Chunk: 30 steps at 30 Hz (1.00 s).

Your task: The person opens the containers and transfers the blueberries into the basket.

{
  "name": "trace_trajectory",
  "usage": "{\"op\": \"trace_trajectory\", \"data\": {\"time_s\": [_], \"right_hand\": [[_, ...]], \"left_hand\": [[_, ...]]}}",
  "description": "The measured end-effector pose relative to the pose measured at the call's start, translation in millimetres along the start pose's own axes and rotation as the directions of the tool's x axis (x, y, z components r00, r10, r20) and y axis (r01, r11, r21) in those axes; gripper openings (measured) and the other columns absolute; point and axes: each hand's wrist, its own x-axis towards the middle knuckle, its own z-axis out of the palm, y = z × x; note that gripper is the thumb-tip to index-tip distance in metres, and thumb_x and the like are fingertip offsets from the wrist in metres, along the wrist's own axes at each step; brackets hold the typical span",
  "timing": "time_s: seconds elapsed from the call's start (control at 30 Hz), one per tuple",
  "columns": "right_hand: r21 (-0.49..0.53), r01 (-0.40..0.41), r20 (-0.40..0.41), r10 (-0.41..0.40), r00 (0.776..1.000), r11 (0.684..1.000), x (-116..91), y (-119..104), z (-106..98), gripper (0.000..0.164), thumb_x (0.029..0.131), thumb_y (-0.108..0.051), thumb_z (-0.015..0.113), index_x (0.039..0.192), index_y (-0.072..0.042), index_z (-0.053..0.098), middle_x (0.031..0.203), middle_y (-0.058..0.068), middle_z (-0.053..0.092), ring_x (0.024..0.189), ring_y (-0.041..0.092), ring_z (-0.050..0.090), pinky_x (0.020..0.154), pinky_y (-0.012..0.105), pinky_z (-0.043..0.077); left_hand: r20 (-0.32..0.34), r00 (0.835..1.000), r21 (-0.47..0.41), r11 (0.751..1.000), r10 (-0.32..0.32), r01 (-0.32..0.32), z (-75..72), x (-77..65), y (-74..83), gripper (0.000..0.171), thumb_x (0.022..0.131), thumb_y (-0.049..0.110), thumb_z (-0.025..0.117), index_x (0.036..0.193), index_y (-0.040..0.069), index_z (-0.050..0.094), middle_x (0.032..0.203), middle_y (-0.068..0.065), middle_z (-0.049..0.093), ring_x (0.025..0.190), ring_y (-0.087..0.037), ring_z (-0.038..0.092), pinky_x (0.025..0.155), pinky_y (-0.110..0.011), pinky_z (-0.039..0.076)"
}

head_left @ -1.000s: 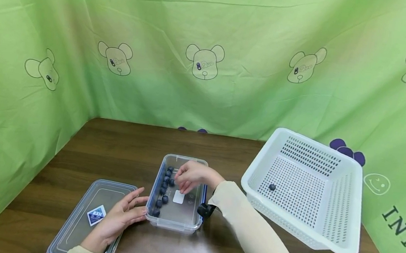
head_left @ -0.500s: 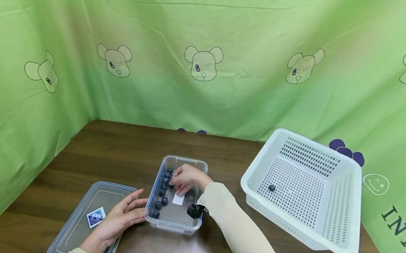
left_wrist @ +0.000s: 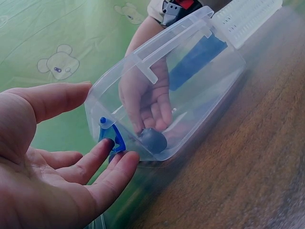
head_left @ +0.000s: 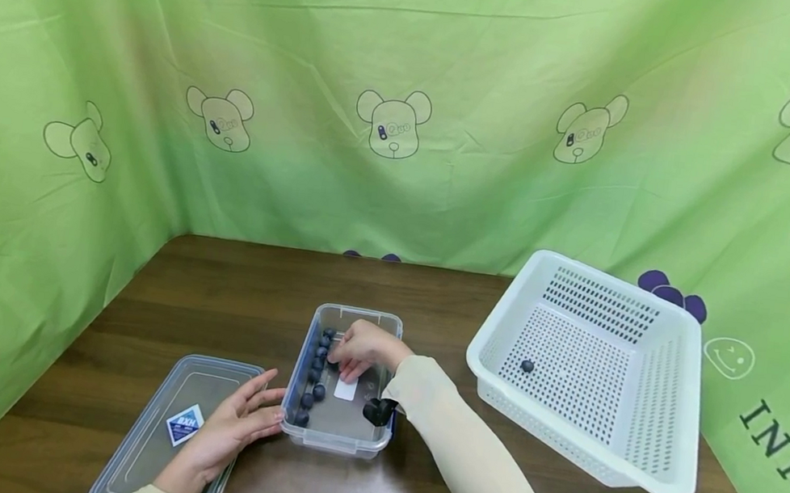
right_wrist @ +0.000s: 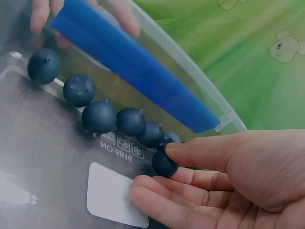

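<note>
A clear plastic food container [head_left: 336, 441] with blue side clips stands uncovered on the table. Dark blueberries [right_wrist: 98, 117] line its left side. My right hand [head_left: 367, 347] reaches down inside, and in the right wrist view its thumb and fingers pinch one blueberry [right_wrist: 165, 163] at the far end of that row. My left hand [head_left: 228, 431] is at the container's near left corner, fingers loosely extended. The left wrist view shows its thumb at the rim and fingertips by the blue clip [left_wrist: 112, 136].
Left of the container lies a clear lid with a blue rim [head_left: 140, 453] and a diamond sticker [head_left: 184, 424], partly under my left forearm. A white perforated basket [head_left: 562, 453] stands to the right, with one blueberry [head_left: 527, 366] on its floor. Green cloth [head_left: 285, 185] hangs behind.
My right hand has moved down and left inside the container, from above its middle to the blueberry row, and now pinches one berry. The left hand stays at the corner.
</note>
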Motion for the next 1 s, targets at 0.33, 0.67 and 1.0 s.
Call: {"op": "trace_trajectory", "data": {"time_s": [0.33,0.67,1.0], "right_hand": [[0.000,0.077,0.033,-0.077,0.996,0.997,-9.7,-8.3,-7.3,0.009,0.089,0.003,0.062,0.084,0.009,0.068,0.067,0.015,0.068,0.057,0.018,0.065,0.062,0.033,0.060],[0.067,0.127,0.024,-0.129,0.991,0.990,-26.3,-22.7,-36.8,0.012,0.086,0.007,0.058,0.090,0.011,0.068,0.065,0.014,0.067,0.058,0.017,0.067,0.067,0.035,0.060],[0.036,0.203,0.001,-0.203,0.979,0.979,-58.0,-30.7,-76.5,0.013,0.090,0.004,0.061,0.097,0.014,0.065,0.072,0.017,0.070,0.063,0.019,0.069,0.077,0.046,0.058]], "left_hand": [[0.010,1.000,-0.002,1.000,-0.001,0.001,-0.6,-1.2,-3.7,0.082,0.096,0.002,0.061,0.155,-0.008,0.005,0.145,-0.037,0.034,0.108,-0.018,0.060,0.092,-0.032,0.052],[0.012,1.000,0.005,1.000,-0.004,0.004,-0.4,1.5,0.7,0.080,0.095,0.000,0.059,0.155,-0.007,0.007,0.144,-0.036,0.033,0.105,-0.014,0.061,0.092,-0.030,0.052],[0.014,1.000,-0.001,1.000,-0.002,0.002,-0.2,-0.3,0.8,0.081,0.095,0.000,0.060,0.155,-0.008,0.006,0.144,-0.035,0.035,0.106,-0.014,0.061,0.092,-0.030,0.052]]}}
